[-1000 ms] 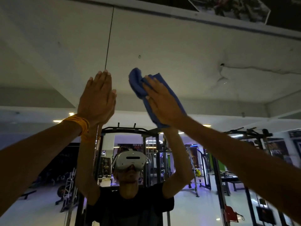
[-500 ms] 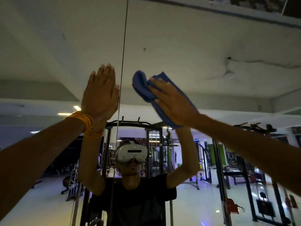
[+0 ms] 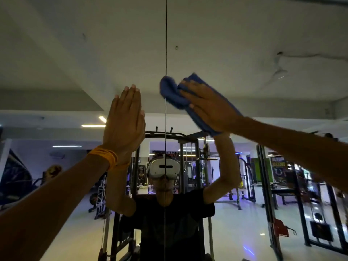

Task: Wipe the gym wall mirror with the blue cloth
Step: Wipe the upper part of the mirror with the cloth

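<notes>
The wall mirror (image 3: 235,44) fills the whole view and reflects the gym ceiling and machines. A thin vertical seam (image 3: 165,44) splits it into two panels. The blue cloth (image 3: 174,91) lies bunched against the glass just right of the seam. My right hand (image 3: 209,106) presses it flat with straight fingers. My left hand (image 3: 125,121), with an orange band at the wrist, rests flat on the left panel, fingers straight and together. Each hand meets its own reflection in the glass.
The mirror reflects a person in a white headset (image 3: 162,168) and dark shirt, a black cable rack (image 3: 188,140) behind, and machines with a red tag (image 3: 280,227) at the right. The reflected floor is pale and glossy.
The view has shifted, so the seam now runs through the middle. Both hands sit lower in the frame, and the cloth now lies just right of the seam.
</notes>
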